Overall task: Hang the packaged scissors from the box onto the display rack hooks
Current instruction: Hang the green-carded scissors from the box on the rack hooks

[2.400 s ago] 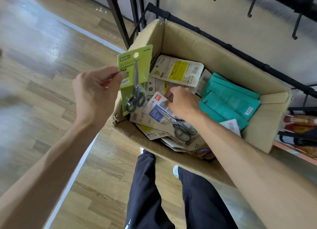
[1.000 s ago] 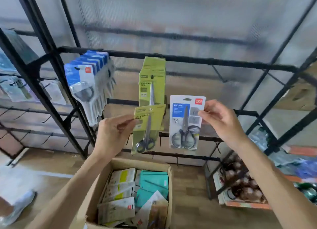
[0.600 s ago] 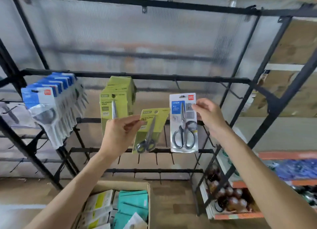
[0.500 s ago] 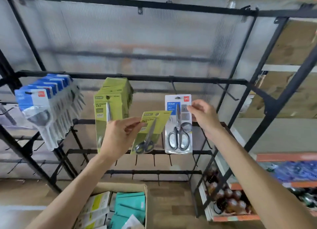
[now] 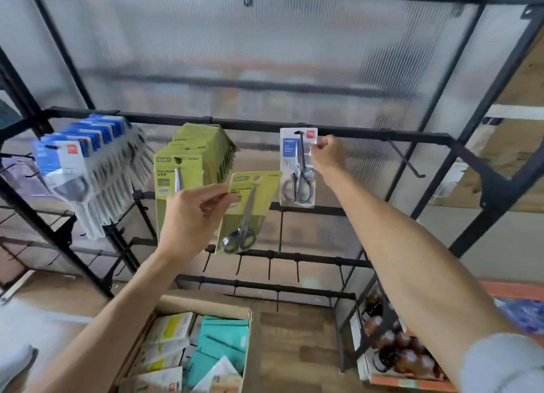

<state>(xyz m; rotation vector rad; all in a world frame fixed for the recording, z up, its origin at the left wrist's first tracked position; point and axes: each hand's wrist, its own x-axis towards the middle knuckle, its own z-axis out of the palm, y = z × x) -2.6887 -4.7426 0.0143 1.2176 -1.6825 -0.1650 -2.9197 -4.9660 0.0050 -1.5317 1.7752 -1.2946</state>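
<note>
While the right hand (image 5: 328,157) pinches the clear blister pack (image 5: 298,169) at a black metal hook (image 5: 299,133), the left hand (image 5: 194,216) pinches a flat green card pack (image 5: 250,210) above the cardboard box (image 5: 188,307).

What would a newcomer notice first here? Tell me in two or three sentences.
Most striking are the two raised hands: the right hand pinches a white scissors pack at a hook on the rack's upper bar, while the left hand holds a green scissors pack lower, centre. Next, thick rows of green packs and blue packs hang left; an open box sits below.
</note>
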